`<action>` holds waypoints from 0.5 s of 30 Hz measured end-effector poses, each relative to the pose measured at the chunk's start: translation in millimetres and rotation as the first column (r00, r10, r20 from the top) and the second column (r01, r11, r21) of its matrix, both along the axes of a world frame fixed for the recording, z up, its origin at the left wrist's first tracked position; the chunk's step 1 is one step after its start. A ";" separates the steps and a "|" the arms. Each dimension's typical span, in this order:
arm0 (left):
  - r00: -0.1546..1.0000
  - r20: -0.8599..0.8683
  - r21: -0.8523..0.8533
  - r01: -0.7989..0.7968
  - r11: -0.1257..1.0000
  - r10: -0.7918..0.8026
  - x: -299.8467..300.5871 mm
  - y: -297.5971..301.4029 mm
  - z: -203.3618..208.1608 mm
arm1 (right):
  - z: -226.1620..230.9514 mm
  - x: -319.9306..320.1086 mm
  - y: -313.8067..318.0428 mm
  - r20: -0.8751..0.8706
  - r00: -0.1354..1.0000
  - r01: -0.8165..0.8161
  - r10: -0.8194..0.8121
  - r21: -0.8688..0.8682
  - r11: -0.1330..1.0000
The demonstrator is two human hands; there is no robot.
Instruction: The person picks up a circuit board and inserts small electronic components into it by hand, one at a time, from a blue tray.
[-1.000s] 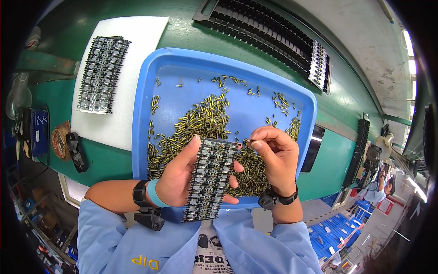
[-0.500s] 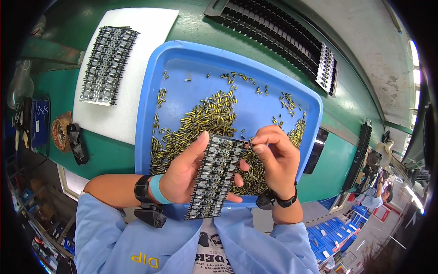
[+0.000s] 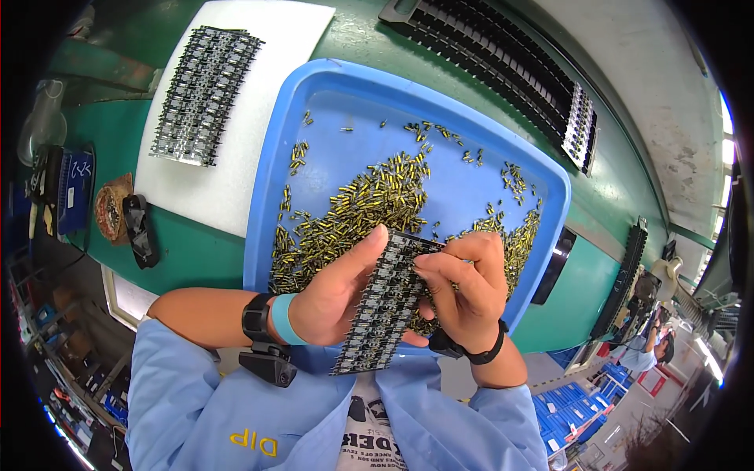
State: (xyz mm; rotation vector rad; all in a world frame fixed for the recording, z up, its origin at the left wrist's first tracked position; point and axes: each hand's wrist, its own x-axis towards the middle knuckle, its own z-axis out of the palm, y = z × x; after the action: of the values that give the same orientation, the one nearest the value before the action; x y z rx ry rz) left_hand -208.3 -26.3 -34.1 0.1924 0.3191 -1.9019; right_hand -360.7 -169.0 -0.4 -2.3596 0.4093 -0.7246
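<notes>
My left hand (image 3: pixel 334 294) grips a long panel of small black circuit boards (image 3: pixel 373 326) along its left side, thumb on the near-left top corner and fingers curled beneath it. The panel is tilted over the front of a blue tray (image 3: pixel 345 145). In the tray lie heaps of small yellow-and-black cylindrical parts with wire leads (image 3: pixel 377 188). My right hand (image 3: pixel 467 290) is closed in a pinch over the panel's upper right part. Its fingertips hide whatever tiny thing they may hold.
Left of the tray, a white foam sheet (image 3: pixel 251 118) carries more board panels (image 3: pixel 200 98). A black slotted rack (image 3: pixel 495 63) stands at the back, with a panel (image 3: pixel 579 129) at its right end. A flat dark object (image 3: pixel 554 267) lies right of the tray. Another person (image 3: pixel 652 353) is far right.
My right hand has moved left from the panel's top right corner onto its upper face. The whole view has shifted slightly; my left hand keeps its grip on the panel.
</notes>
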 end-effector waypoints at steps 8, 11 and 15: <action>0.998 0.051 0.023 0.039 0.999 -0.040 2.0 -3.3 9.7 | 0.5 -1.0 -0.1 0.013 1.000 -0.009 0.010 -0.078 0.997; 0.995 0.080 0.046 0.063 0.997 -0.066 2.7 -3.9 11.6 | 2.1 -4.1 0.6 -0.043 0.999 -0.027 0.023 -0.093 0.995; 0.994 0.075 0.047 0.078 0.996 -0.082 2.3 -4.8 10.5 | 3.4 -5.2 -0.9 -0.073 0.996 -0.067 0.055 -0.173 0.983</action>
State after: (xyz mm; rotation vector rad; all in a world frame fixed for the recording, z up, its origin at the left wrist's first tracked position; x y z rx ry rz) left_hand -206.0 -31.1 -23.5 0.3108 0.3050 -1.9623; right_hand -365.9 -169.9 2.9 -2.5558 0.3111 -0.6772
